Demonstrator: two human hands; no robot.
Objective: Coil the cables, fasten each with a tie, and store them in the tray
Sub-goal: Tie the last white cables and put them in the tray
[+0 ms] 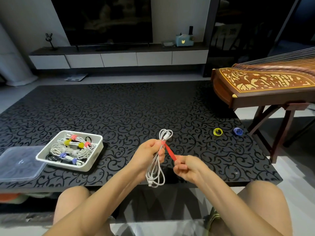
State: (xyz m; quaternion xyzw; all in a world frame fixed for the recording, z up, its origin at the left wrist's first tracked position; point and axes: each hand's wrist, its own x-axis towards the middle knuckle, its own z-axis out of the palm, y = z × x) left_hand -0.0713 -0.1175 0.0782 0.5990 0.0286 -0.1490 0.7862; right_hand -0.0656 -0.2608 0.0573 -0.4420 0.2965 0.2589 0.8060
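Two hands: both held above the near edge of the dark patterned worktop [119, 113], busy with one cable
Left hand [150, 153]: fingers curled round the middle of a coiled white cable [156, 174]; loops stick out above the fist and hang below it
Right hand [185, 167]: fingertips pinch the free end of a red tie [169, 153], stretched taut away from the coil
Red tie: its other end sits on the cable just above the left fist
Tray [95, 155]: white, on the worktop to the left, well apart from the hands, holding several tied bundles [71, 150] with pink, yellow and purple ties
Clear lid [20, 163]: just beside the tray, on its left
Spare ties: a yellow tie [217, 132] and a blue tie [238, 131], rolled up, near each other on the worktop to the right
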